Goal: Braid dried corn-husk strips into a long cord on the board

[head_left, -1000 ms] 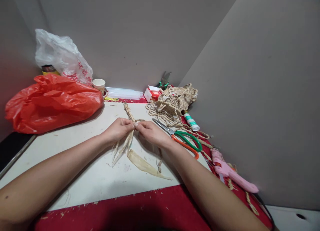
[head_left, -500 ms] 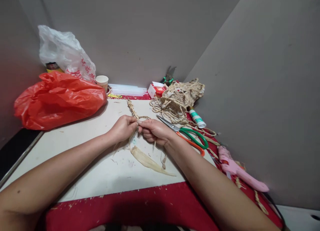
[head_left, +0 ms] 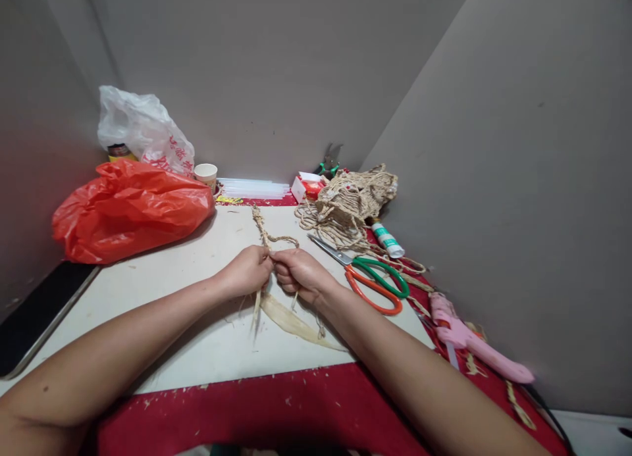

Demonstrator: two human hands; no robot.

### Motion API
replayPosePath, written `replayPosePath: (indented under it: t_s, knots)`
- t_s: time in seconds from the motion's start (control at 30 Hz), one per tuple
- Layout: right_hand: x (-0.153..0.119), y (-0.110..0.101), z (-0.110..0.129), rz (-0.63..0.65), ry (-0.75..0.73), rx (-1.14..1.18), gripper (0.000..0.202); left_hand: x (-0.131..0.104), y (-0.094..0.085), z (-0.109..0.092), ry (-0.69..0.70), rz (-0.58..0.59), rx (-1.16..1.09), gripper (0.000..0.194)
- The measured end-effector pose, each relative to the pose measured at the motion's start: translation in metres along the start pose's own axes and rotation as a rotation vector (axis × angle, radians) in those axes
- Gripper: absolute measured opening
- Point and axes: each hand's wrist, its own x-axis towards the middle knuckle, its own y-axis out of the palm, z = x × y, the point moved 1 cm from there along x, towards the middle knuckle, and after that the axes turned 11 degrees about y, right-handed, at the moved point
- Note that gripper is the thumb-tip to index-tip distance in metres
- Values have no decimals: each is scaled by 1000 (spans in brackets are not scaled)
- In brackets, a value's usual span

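Note:
A braided straw cord [head_left: 259, 222] runs away from me across the white board [head_left: 187, 324], and a thin twisted strand loops off its right side. Its near end is pinched between my left hand [head_left: 248, 269] and my right hand [head_left: 300, 270], which meet at the fingertips. Both hands are closed, and loose strand ends hang below them. The fingers cover the exact point of the grip. Just under the hands lies a flat, pale dried husk strip [head_left: 291, 321]. Scissors [head_left: 363, 268] with green and orange handles rest beside my right wrist.
At left sit a red plastic bag [head_left: 133, 212], a white plastic bag [head_left: 143, 127] and a black phone-like slab [head_left: 44, 311]. Behind are a paper cup [head_left: 206, 174], clear sticks [head_left: 254, 189] and green-handled pliers [head_left: 329, 163]. Straw rope [head_left: 360, 196] and a pink glue gun [head_left: 467, 337] lie right.
The view has shifted slightly, so everything sits a little lower. My hands stay together on the cord, the left turned more knuckles-up, and the hanging strands below it show more.

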Motion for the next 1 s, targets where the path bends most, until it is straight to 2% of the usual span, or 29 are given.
replayPosePath:
  t_s: [0.2,0.3,0.4,0.43,0.5,0.57,0.6,0.7,0.83,0.9,1.0]
  knots:
    - [-1,-1,0,21,0,-1,25,-1,10,1,-9,-62,-50,10]
    - [1,-5,0,73,19,-4,22,-1,2,-6,-80,44,-103,6]
    - [2,-10,1,128,36,35,24,2,-16,-12,-157,178,-83,20]
    - [3,-11,2,142,40,42,22,4,-22,-11,-154,165,-42,24]
    - [4,-14,2,174,45,40,13,8,-33,-6,-95,-4,84,29]
    - [5,-16,3,209,50,35,12,12,-36,1,-5,-166,170,27]
    - [5,-17,3,222,52,38,12,13,-35,5,30,-189,168,25]
    - [7,-19,3,242,56,46,12,14,-23,13,18,-81,-27,19]
    - [10,-23,2,267,66,23,13,11,-12,9,-153,28,-405,15]
    - [9,-25,4,283,81,0,14,10,-13,4,-196,67,-438,15]
    - [6,-27,8,279,84,-62,16,9,-19,0,-147,98,-304,13]
